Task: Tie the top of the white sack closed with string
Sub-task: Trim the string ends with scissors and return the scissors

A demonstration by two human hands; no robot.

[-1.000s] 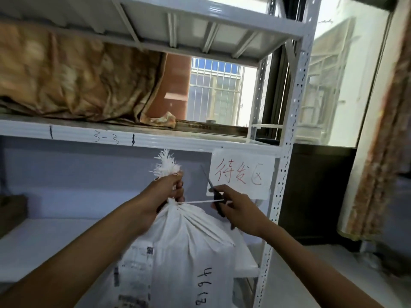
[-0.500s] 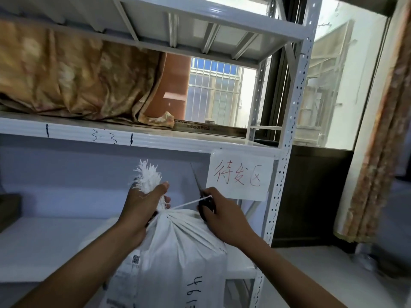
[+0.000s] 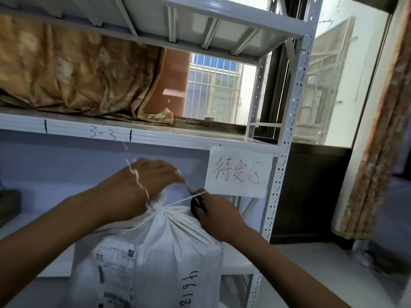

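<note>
The white sack (image 3: 169, 252) stands in front of me, its top gathered into a neck (image 3: 163, 210) with white string (image 3: 184, 199) wound around it. My left hand (image 3: 135, 187) lies over the bunched top, fingers spread and pressing it down; a loose strand of string trails across the back of that hand. My right hand (image 3: 219, 216) holds black scissors (image 3: 196, 204) and pulls a taut end of the string out to the right of the neck. Black digits are written on the sack's side.
A white metal shelf rack (image 3: 287, 134) stands behind the sack, with a paper sign (image 3: 238, 172) taped to its right post. Brown patterned cloth (image 3: 73, 70) fills the upper shelf. A window lies behind, a curtain (image 3: 382, 121) at right.
My left hand let go of the frayed tuft and now presses flat over the sack's top. The right hand stayed by the neck with the string still taut. The sack shifted slightly left.
</note>
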